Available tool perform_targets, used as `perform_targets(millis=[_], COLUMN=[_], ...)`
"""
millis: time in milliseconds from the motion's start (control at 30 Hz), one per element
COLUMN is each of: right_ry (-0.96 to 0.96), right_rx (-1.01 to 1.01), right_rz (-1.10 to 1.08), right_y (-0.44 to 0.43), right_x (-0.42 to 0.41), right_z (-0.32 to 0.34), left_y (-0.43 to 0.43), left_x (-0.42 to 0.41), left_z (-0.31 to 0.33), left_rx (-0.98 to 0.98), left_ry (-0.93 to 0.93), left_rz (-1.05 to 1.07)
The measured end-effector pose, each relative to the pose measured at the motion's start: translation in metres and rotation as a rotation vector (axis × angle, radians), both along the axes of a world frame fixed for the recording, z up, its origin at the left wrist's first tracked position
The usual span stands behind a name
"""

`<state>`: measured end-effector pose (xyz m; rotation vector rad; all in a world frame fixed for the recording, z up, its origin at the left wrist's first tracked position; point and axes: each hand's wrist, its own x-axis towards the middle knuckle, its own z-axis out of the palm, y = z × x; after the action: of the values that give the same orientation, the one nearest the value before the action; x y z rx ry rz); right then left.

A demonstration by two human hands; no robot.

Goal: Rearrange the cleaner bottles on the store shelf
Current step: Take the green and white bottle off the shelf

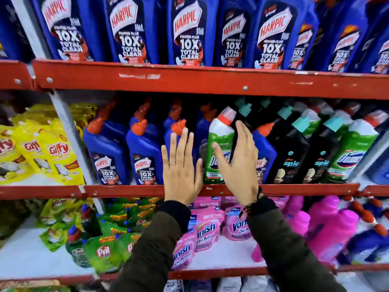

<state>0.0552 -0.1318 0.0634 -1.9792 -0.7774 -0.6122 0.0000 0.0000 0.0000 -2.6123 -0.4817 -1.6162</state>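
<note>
A green and white Domex bottle [219,144] with a red cap stands on the middle shelf [130,190], among blue Harpic bottles [109,152]. My left hand [181,165], flat with fingers spread and a ring on one finger, is just left of it, the thumb touching its side. My right hand [240,163] is open at the bottle's right, thumb across its label. Neither hand grips anything. Black Spic bottles [292,152] and another green Domex bottle [353,152] stand further right.
Large blue Harpic bottles [187,32] fill the top shelf. Yellow Giffy pouches [56,152] lie at the left of the middle shelf. Below are green Pril pouches [103,251], pink Vanish pouches [206,230] and pink bottles [330,226]. Red shelf edges run across.
</note>
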Motion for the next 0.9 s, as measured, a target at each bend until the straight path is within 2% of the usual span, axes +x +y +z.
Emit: perform_targets(millis=[100, 200, 433, 667, 800, 900], right_ry=[0.072, 0.103, 0.044, -0.019, 0.022, 0.117], right_rx=[0.037, 0.032, 0.152, 0.258, 0.220, 0.108], right_rz=[-0.024, -0.025, 0.038, 0.077, 0.077, 0.057], right_y=[0.020, 0.029, 0.021, -0.012, -0.032, -0.041], right_x=[0.011, 0.021, 0.023, 0.017, 0.009, 0.006], right_z=[0.004, 0.004, 0.003, 0.026, 0.018, -0.012], left_y=[0.011, 0.019, 0.033, 0.036, 0.035, 0.034], left_x=[0.010, 0.021, 0.041, 0.045, 0.042, 0.042], left_z=[-0.026, -0.051, -0.073, -0.079, -0.078, -0.078], left_rx=[-0.032, 0.036, 0.179, 0.218, 0.193, 0.180], left_ry=[0.027, 0.068, -0.020, -0.063, -0.036, -0.026], left_rz=[0.078, 0.080, 0.058, 0.044, 0.029, 0.034])
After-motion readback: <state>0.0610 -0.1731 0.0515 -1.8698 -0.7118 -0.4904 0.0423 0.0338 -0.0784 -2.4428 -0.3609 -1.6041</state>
